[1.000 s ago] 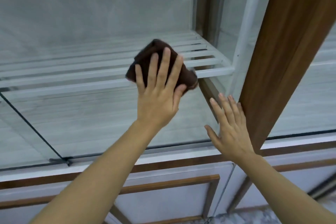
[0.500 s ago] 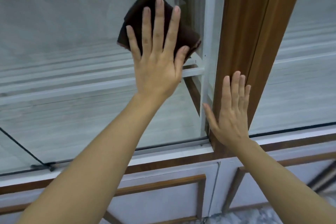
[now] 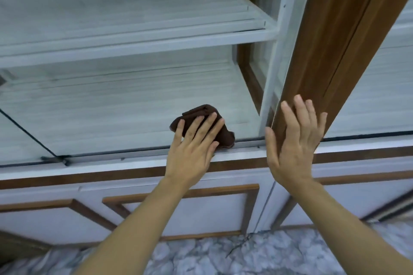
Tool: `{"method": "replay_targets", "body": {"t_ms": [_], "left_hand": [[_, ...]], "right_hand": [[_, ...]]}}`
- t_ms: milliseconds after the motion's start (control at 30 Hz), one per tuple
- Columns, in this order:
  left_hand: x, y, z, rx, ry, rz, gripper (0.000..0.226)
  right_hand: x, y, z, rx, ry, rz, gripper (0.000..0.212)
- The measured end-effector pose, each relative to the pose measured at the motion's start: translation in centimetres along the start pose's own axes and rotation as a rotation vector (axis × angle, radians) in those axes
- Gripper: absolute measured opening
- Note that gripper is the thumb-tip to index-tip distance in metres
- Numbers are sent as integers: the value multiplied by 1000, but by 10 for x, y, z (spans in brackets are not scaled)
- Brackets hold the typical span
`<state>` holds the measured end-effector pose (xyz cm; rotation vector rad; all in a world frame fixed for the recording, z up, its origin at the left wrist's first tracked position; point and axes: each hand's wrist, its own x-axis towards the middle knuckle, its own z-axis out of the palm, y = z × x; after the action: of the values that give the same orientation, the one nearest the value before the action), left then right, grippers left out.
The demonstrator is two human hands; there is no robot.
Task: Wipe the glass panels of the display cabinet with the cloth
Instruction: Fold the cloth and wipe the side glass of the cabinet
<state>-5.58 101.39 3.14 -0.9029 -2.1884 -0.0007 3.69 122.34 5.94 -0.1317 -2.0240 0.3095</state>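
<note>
A dark brown cloth (image 3: 202, 111) lies flat against the glass panel (image 3: 111, 105) of the display cabinet, down near the panel's bottom edge. My left hand (image 3: 194, 147) presses the cloth against the glass with straight, spread fingers and covers most of it. To the right, my right hand (image 3: 295, 143) rests flat with straight fingers against the brown wooden post (image 3: 330, 40) between the panels.
A white slatted shelf (image 3: 138, 38) sits behind the glass. A second glass panel (image 3: 380, 87) lies right of the post. Below run a white and brown ledge (image 3: 111, 167), white lower doors with brown trim (image 3: 183, 214), and a marbled floor (image 3: 223, 257).
My left hand has slid the cloth down the glass from high on the panel to its bottom edge. My right hand stays on the wooden post. The view has tilted downward.
</note>
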Motion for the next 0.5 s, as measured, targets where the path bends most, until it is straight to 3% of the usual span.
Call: {"method": "replay_targets", "body": {"t_ms": [100,200,333,433,500], "left_hand": [[-10,-19,-16,-79,3,-8,62],[-9,-28,-25,-214,49,-4,54],[-4,-30,-25,-367,244,-29,36],[13,-34,-28,-507,404,-236,18],[23,-36,-33,-555,386,-365,36]], "right_hand": [[-27,-27,18,51,-115,12,36],[-37,-54,41,127,-342,103,41],[-37,-75,61,161,-335,280,27],[-32,-80,56,280,-328,385,17],[-25,-83,42,468,-361,470,14]]}}
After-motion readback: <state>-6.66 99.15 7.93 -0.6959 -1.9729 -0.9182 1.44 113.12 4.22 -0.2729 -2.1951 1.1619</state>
